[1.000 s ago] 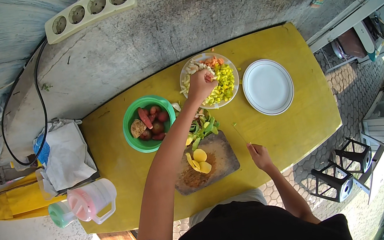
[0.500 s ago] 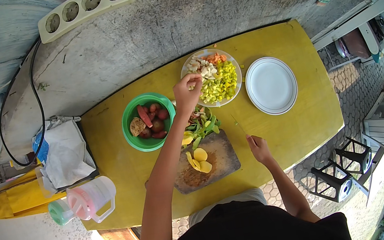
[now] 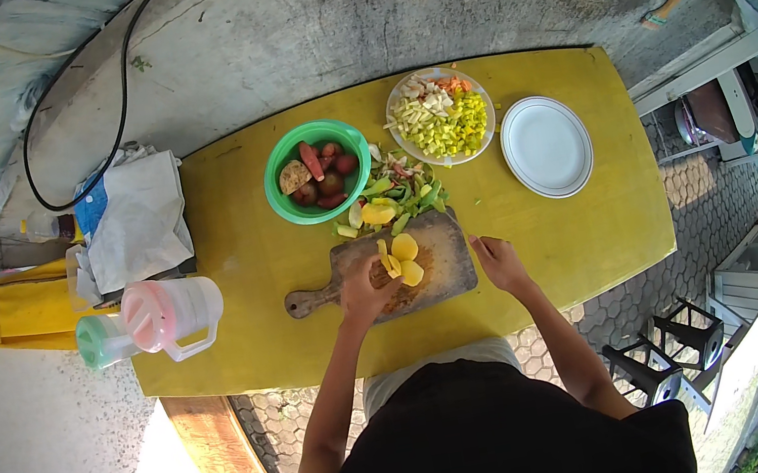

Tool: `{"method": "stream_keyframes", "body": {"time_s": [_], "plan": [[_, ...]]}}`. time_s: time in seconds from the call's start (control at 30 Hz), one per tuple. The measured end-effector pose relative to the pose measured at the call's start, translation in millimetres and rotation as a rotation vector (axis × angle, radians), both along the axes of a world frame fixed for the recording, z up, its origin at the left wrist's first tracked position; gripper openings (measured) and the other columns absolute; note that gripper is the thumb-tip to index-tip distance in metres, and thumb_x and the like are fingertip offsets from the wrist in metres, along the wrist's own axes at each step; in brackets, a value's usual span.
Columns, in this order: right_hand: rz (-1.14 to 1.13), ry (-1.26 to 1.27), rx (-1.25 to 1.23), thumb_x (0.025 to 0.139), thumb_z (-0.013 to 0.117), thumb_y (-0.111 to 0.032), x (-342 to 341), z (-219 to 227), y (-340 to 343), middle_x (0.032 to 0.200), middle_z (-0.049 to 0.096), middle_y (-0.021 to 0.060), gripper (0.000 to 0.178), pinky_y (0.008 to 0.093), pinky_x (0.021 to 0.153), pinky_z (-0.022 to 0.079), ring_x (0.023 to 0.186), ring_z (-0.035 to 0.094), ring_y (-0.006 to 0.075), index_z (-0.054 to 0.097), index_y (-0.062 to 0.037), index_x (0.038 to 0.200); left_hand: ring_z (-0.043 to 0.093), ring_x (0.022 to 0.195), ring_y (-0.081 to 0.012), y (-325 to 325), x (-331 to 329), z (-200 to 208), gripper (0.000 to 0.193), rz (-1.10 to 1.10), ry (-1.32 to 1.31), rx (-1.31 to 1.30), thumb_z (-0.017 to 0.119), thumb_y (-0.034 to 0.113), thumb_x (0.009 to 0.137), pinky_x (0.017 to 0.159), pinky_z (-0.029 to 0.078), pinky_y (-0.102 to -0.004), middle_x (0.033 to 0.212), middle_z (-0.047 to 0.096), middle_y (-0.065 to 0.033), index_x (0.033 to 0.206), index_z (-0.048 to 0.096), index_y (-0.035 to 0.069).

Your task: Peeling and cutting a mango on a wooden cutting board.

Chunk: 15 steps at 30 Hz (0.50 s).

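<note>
A worn wooden cutting board (image 3: 441, 276) with a handle lies near the table's front edge. Several yellow slices (image 3: 404, 247) of a fruit or vegetable rest on it. My left hand (image 3: 368, 290) is over the board's left part, fingers closed on a yellow slice (image 3: 389, 263) standing on edge. At the board's right side, my right hand (image 3: 501, 264) is closed round a knife, whose thin blade is hard to make out now. Beyond the board lies a heap of green and yellow peelings (image 3: 405, 182). Farther back, a plate (image 3: 448, 159) bears diced pale, yellow-green and orange pieces.
A green bowl (image 3: 279, 208) of reddish roots and a brown lump stands left of the peelings. Stacked white plates (image 3: 547, 148) are at the right. Lidded plastic pitchers (image 3: 182, 315) and a white bag (image 3: 136, 222) sit at the left. A grey wall (image 3: 316, 37) rises behind the table.
My left hand has come back from above the plate of diced pieces to the slices on the board and taken hold of one. My right hand has moved slightly nearer the board. The view has shifted.
</note>
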State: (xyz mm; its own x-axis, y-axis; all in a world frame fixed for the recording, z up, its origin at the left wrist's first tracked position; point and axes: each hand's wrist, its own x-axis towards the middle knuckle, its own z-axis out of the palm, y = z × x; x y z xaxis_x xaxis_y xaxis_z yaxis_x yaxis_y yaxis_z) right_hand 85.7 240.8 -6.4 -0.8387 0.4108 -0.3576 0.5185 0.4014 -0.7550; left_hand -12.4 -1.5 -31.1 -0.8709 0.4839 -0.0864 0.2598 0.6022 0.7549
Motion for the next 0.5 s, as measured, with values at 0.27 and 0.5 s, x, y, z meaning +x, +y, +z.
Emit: {"method": "stream_keyframes", "body": {"time_s": [0.27,0.5], "plan": [[0.076,0.069,0.001,0.091,0.049,-0.030,59,-22,-52,0.051,0.036,0.0167,0.046,0.0380,0.046,0.031,0.044,0.035,0.0222,0.043,0.0044,0.062,0.054,0.095,-0.0271,10,16,-6,0.038,-0.044,0.077,-0.150,0.073,0.018,0.068,0.072,0.049,-0.0388,0.101,0.052,-0.0069,0.099,0.052,0.012],[0.105,-0.091,0.040,0.089,0.047,-0.038,69,-13,-63,0.065,0.055,0.0244,0.047,0.0467,0.058,0.042,0.066,0.056,0.0424,0.054,0.0026,0.067,0.056,0.093,-0.0243,-7,21,-7,0.024,-0.007,0.008,-0.186,0.065,0.011,0.073,0.075,0.049,-0.0361,0.101,0.056,-0.0055,0.097,0.059,0.011]]}}
